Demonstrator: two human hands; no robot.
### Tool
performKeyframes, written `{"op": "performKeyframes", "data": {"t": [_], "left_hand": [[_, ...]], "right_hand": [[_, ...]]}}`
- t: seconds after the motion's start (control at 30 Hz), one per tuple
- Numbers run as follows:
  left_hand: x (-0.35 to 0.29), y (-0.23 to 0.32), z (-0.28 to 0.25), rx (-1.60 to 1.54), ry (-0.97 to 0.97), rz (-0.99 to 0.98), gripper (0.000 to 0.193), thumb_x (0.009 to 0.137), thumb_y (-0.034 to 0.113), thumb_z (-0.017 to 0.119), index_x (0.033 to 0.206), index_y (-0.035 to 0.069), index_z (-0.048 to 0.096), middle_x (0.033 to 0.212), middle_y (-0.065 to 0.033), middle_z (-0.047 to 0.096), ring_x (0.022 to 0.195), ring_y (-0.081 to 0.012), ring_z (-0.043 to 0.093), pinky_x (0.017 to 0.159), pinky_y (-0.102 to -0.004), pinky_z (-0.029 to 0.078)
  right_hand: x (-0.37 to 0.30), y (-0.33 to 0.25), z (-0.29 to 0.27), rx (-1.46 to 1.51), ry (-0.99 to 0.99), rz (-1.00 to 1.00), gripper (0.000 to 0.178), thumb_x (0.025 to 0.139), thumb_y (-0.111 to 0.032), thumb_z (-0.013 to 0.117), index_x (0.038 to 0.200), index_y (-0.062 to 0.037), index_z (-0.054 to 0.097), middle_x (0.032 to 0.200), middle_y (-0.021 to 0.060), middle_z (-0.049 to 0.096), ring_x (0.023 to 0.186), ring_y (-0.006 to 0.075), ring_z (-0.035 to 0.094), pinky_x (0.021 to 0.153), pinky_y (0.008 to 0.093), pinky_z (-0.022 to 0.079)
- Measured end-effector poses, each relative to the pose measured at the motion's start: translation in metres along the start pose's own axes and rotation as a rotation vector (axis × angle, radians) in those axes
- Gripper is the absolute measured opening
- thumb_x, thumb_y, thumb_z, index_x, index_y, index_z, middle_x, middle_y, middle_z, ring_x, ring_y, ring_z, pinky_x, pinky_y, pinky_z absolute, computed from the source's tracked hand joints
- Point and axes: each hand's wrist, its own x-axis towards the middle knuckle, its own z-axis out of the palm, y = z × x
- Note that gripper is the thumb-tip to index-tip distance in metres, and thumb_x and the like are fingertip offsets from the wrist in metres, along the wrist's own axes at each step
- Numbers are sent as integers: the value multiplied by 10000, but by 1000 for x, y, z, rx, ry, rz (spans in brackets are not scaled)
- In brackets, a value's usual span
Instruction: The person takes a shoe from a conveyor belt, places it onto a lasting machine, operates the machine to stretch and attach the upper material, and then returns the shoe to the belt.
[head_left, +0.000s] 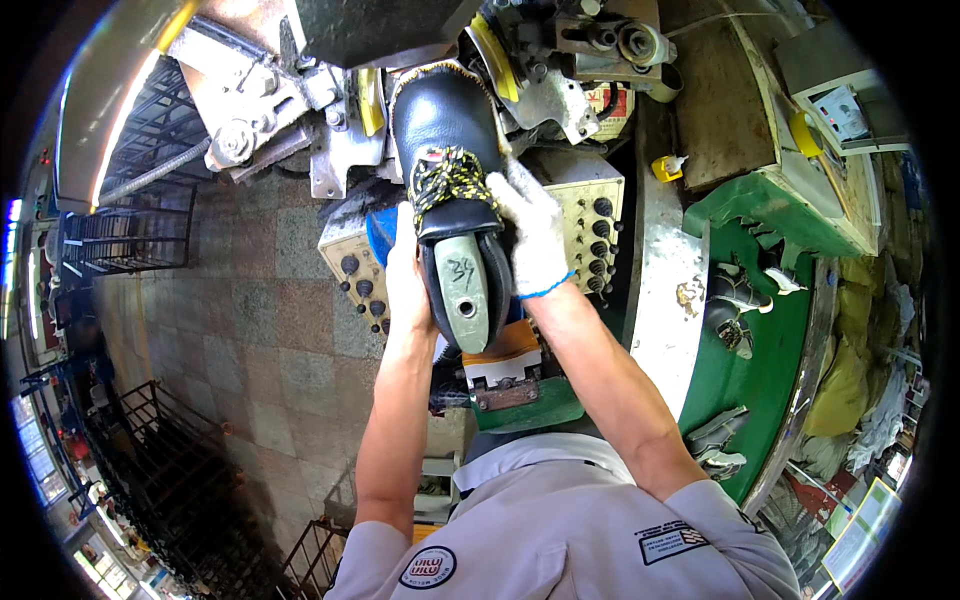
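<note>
A black leather boot upper (pixel 447 130) with black-and-yellow laces sits on a grey last (pixel 463 283), its toe pushed into the metal jaws of a machine (pixel 340 100). My left hand (pixel 405 280), bare, grips the heel end from the left side. My right hand (pixel 535 235), in a white glove with a blue cuff, clasps the right side near the laces. The toe tip is hidden inside the machine.
Beige control boxes with black knobs (pixel 590 225) flank the boot. A green bench (pixel 755 370) at right carries more black boot uppers (pixel 735 300). A steel ledge (pixel 665 290) runs beside it. Tiled floor (pixel 240 330) and wire racks lie to the left.
</note>
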Motion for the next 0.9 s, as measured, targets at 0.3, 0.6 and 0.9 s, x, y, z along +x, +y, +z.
{"op": "performKeyframes", "data": {"t": [0.3, 0.6, 0.9], "left_hand": [[10, 0, -7, 11, -69, 3, 517, 1075, 463, 407, 1276, 33, 612, 1146, -98, 695, 983, -186, 676, 895, -343, 539], [16, -26, -9, -124, -85, 19, 535, 1091, 466, 329, 1314, 51, 581, 1164, -88, 690, 998, -192, 678, 901, -342, 546], [15, -6, -10, 159, 32, 25, 580, 1063, 523, 401, 1148, 23, 682, 984, -54, 729, 844, -138, 684, 808, -299, 547]], "right_hand": [[-1, -15, 12, 194, -55, 83, 443, 971, -170, 617, 1333, 80, 567, 1254, 114, 641, 1112, 154, 592, 985, 280, 464], [4, -22, -5, -129, -24, -8, 340, 913, -217, 717, 1125, 48, 706, 996, 76, 730, 881, 109, 626, 828, 267, 507], [-8, 5, 3, -12, 34, 128, 361, 958, -302, 698, 1074, 37, 737, 959, 60, 739, 848, 94, 618, 797, 260, 501]]}}
